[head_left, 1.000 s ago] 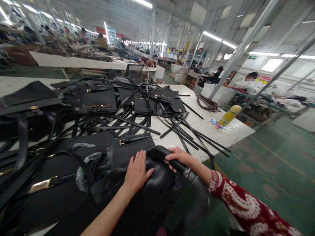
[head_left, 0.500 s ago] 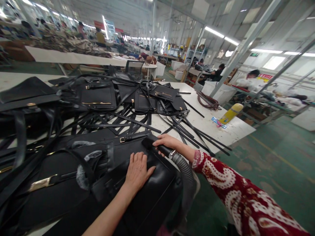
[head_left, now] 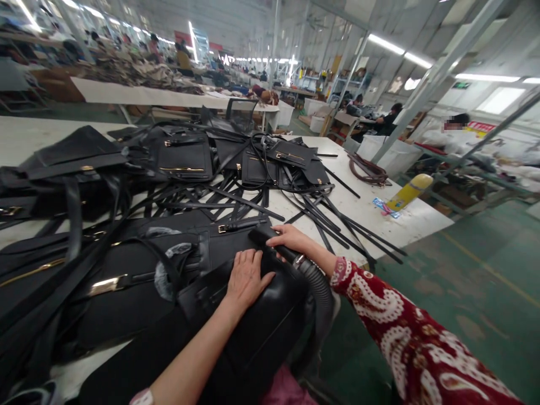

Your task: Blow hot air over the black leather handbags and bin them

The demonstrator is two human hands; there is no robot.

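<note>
A black leather bag [head_left: 270,315] lies at the near edge of the table, close to my body. My left hand [head_left: 248,278] rests flat on it, fingers stretched out and thumb apart. Wrapped round the black nozzle of a vacuum hose [head_left: 287,252] is my right hand [head_left: 289,241]. The nozzle's head lies at the bag's far edge, just beyond my left fingertips; whether it touches the leather I cannot tell. From a metal clamp the ribbed grey hose bends down beside the bag. Left of my hands lies another black bag [head_left: 130,304] with a gold buckle and plastic-wrapped parts.
More black bags [head_left: 185,157] with loose straps [head_left: 329,219] are piled across the white table [head_left: 405,225]. A yellow bottle [head_left: 409,192] and a coil of brown cord [head_left: 367,169] lie at the right. Green floor [head_left: 485,270] borders the table. People work at tables farther back.
The view has shifted a little, so the scene sits farther right. My left hand stays flat on the bag and my right hand keeps hold of the hose nozzle.
</note>
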